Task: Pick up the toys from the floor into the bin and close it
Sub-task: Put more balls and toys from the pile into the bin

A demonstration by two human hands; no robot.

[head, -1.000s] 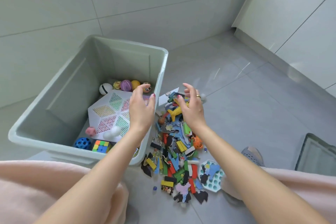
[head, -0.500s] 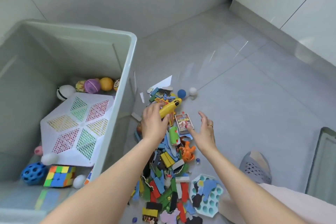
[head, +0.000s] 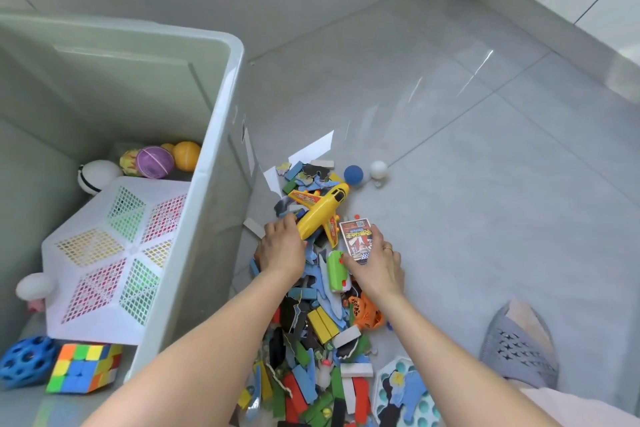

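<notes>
A pale green bin (head: 221,135) stands open on the left, holding balls, a white lattice toy (head: 110,253), a blue holed ball and a colour cube (head: 83,371). To its right a heap of toys (head: 311,340) covers the floor: foam pieces, blocks, an orange figure. My left hand (head: 282,251) grips the tail of a yellow toy plane (head: 322,210) on top of the heap. My right hand (head: 375,262) is closed on a small printed card pack (head: 356,239), beside a green toy (head: 335,270).
A blue ball (head: 353,174) and a white ball (head: 378,169) lie on the grey tile floor beyond the heap, near a white paper sheet (head: 311,149). A teal bubble tray (head: 408,395) lies at the bottom. My foot in a grey slipper (head: 519,347) is at the right. White cabinets stand far right.
My left hand stays on the yellow plane. My right hand has reached left and closed on the card pack. The view has moved closer and lower over the heap.
</notes>
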